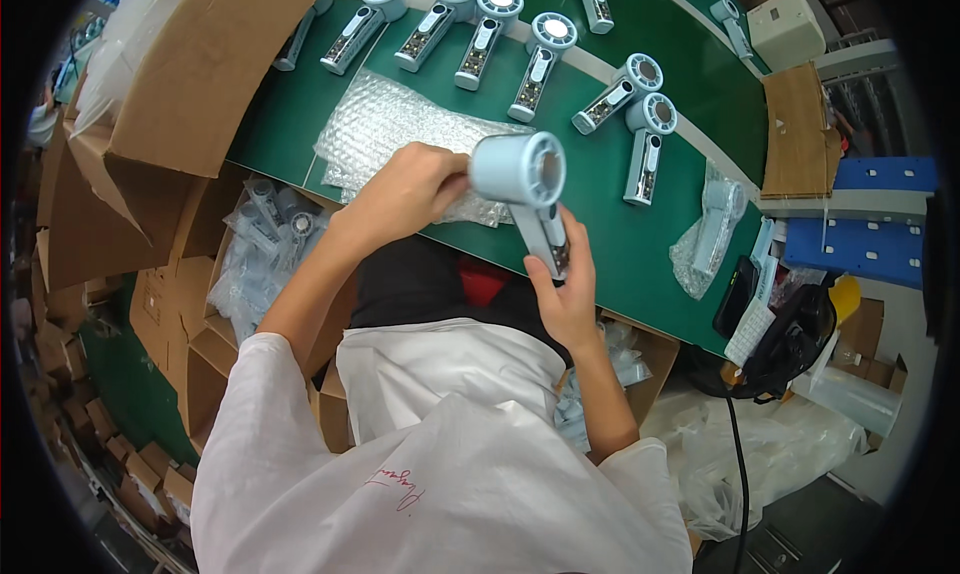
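Observation:
A light blue handheld fan (518, 171) with a round head and a silver handle is held up over the table's near edge. My right hand (568, 292) is wrapped round its handle. My left hand (425, 186) is closed, its curled fingers against the back of the fan's head; the fingertips are partly hidden. Below the left hand lies a stack of bubble wrap bags (385, 124) on the green table (600, 249). To the right lies another fan in a bubble wrap bag (708, 236).
Several similar fans, one of them a fan (540, 69), lie in a row across the table. An open cardboard box (205, 74) rises at left, above a box of bagged fans (262, 249). At right are a black phone (737, 296), a black bag (795, 339) and a blue rack (850, 244).

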`<state>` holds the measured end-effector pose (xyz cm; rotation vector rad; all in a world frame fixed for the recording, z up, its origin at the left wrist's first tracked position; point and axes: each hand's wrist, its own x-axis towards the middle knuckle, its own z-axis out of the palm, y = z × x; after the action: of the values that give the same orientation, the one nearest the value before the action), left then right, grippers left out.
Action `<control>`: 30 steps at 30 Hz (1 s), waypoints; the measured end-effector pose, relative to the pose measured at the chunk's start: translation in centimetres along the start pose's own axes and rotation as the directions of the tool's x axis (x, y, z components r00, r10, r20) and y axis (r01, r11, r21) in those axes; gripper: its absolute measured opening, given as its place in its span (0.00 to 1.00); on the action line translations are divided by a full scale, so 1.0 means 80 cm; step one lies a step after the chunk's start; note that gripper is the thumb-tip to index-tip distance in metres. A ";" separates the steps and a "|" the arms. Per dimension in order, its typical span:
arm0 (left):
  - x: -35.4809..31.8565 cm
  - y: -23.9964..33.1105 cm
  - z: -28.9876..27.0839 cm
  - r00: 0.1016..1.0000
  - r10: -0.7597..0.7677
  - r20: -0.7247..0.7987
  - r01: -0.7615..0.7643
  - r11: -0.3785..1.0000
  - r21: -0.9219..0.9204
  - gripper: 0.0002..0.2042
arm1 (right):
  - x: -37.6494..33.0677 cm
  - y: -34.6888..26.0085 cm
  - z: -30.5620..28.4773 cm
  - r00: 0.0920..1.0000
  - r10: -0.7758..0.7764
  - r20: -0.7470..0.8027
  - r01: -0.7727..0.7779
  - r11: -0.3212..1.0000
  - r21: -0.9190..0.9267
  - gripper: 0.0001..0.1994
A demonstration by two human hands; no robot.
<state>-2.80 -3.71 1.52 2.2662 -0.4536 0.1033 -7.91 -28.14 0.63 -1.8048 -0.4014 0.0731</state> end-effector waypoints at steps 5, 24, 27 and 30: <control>-0.004 -0.005 0.010 0.969 -0.211 -0.129 0.179 0.958 -0.223 0.06 | 0.006 0.011 0.004 0.996 -0.080 0.030 0.086 0.945 -0.314 0.27; 0.016 -0.006 -0.019 0.961 -0.252 0.112 0.251 0.968 0.024 0.09 | 0.029 0.006 -0.039 0.991 0.022 0.134 0.019 0.956 -0.293 0.24; 0.017 -0.010 -0.024 0.948 -0.245 0.203 0.263 0.963 -0.065 0.07 | 0.028 0.003 -0.041 0.989 0.016 0.145 0.037 0.933 -0.358 0.23; 0.013 -0.017 -0.018 0.969 -0.202 0.143 0.233 0.940 -0.250 0.06 | 0.026 -0.008 -0.042 0.987 0.055 0.151 0.016 0.902 -0.430 0.24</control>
<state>-1.20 -2.10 1.74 2.0478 -0.2548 -0.1926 -5.23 -30.47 2.52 -2.2508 -0.5454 0.1536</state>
